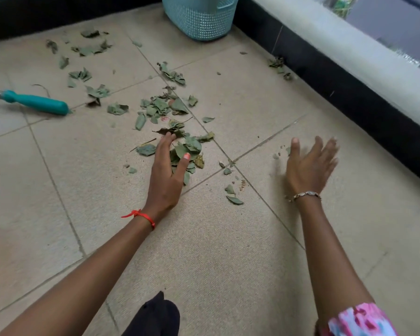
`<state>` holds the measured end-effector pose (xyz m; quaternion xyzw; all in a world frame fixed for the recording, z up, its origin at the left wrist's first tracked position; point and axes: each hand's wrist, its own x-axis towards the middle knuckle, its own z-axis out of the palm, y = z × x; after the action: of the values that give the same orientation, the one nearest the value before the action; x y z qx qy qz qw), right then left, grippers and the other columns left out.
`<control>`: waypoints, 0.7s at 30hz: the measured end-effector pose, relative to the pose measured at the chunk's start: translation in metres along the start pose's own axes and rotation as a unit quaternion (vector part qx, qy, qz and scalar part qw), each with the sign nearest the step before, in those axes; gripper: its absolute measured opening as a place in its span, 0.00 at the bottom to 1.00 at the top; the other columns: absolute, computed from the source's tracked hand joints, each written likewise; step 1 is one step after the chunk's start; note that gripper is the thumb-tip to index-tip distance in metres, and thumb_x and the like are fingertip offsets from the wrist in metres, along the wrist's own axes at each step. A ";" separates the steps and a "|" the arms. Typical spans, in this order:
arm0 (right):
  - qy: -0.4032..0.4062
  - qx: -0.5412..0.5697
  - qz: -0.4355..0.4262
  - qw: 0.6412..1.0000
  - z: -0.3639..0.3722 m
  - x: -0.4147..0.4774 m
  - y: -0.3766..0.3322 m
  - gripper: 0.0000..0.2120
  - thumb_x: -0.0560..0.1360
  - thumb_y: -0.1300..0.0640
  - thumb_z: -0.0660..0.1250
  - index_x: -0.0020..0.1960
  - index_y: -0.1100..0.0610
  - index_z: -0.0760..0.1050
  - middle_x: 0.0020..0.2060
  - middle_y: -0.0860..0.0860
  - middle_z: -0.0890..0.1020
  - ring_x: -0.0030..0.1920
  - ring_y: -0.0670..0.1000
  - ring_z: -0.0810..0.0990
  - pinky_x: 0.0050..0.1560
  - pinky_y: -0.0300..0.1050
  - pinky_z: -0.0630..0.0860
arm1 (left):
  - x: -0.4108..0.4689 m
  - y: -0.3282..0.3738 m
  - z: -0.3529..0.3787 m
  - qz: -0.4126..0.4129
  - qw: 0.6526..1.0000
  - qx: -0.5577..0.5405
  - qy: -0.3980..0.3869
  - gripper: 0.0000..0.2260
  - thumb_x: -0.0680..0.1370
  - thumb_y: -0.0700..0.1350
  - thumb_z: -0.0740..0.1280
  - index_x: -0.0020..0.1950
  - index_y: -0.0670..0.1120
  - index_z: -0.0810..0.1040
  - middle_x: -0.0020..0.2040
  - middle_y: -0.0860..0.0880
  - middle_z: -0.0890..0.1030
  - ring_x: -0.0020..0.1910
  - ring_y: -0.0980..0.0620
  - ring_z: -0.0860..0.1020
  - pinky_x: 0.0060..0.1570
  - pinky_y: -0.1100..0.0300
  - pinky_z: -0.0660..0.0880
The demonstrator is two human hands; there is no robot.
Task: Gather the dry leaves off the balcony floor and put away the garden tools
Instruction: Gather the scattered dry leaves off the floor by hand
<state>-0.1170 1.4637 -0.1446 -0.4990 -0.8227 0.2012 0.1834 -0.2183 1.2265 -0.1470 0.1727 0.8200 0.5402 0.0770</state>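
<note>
Left hand [166, 170] flat, fingers straight, resting on dry leaves [177, 139]. Right hand [310, 166] spread wide, blurred, holding nothing. Teal-handled tool [34, 103] on floor [228, 238].

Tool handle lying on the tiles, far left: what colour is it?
The tool handle is plain teal, clearest in the head view.

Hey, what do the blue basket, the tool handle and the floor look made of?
Basket: likely molded plastic, matte light blue, perforated lattice wall.
Tool handle: smooth teal plastic or rubber, faint sheen.
Floor: beige tiles, probably ceramic, matte and grainy, with grout lines.
</note>
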 end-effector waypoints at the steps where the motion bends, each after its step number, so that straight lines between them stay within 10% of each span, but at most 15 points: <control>1: -0.013 -0.020 0.016 1.000 0.001 0.006 0.006 0.33 0.79 0.38 0.49 0.75 0.59 0.54 0.76 0.56 0.48 0.76 0.53 0.43 0.74 0.51 0.40 | 0.000 0.000 0.000 0.002 1.000 0.003 0.000 0.27 0.76 0.54 0.57 0.74 0.47 0.60 0.75 0.48 0.61 0.74 0.52 0.58 0.73 0.53 0.58; 13: -0.223 0.049 -0.259 0.938 0.034 -0.040 -0.059 0.34 0.76 0.37 0.42 0.76 0.55 0.50 0.76 0.50 0.52 0.75 0.47 0.50 0.72 0.42 0.44 | 0.000 -0.003 -0.001 0.022 1.000 -0.006 0.002 0.26 0.77 0.53 0.57 0.73 0.47 0.62 0.74 0.49 0.62 0.73 0.56 0.59 0.68 0.65 0.57; 21: -0.198 0.008 -0.241 0.950 0.052 -0.033 -0.082 0.42 0.74 0.32 0.32 0.72 0.60 0.59 0.71 0.58 0.64 0.71 0.55 0.61 0.72 0.56 0.57 | 0.001 -0.004 -0.003 0.031 0.999 -0.006 0.003 0.26 0.77 0.53 0.57 0.74 0.47 0.61 0.74 0.50 0.63 0.70 0.62 0.60 0.66 0.72 0.57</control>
<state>-0.1902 1.3921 -0.1496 -0.2344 -0.9365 0.2529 0.0637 -0.2208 1.2222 -0.1495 0.1963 0.8109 0.5481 0.0585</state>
